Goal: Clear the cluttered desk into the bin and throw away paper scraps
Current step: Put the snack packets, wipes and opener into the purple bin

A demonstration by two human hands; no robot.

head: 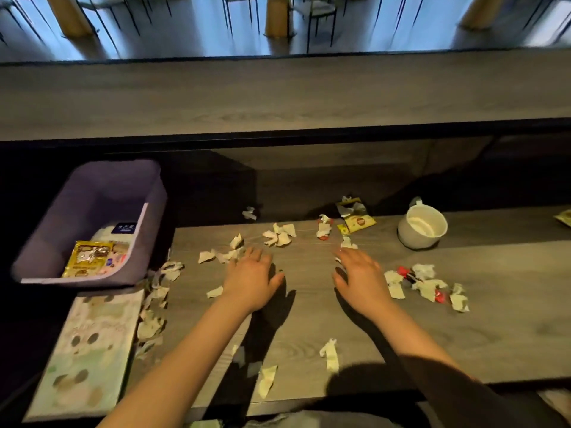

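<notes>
Hands (251,274) (360,274) flat on desk (463,335), scraps (279,234) around

A grey wood-grain ledge (278,94) runs across above a dark recess (309,168). Beyond it lies a pale, blue-lit floor (200,32) with thin black chair legs (312,29) and tan wooden posts (278,17) (tops cut off), brighter than the dim foreground

Nothing here reads clearly. A dark blue label (125,227) inside the purple bin (92,186), well to the left of the left hand (250,273), carries white characters too small to make out. The yellow sachet (358,219) beyond the right hand (360,274) shows a round red logo with blurred wording. The pale booklet (92,350), left of the left hand and nearer the person, bears faint, unreadable lettering.
</notes>
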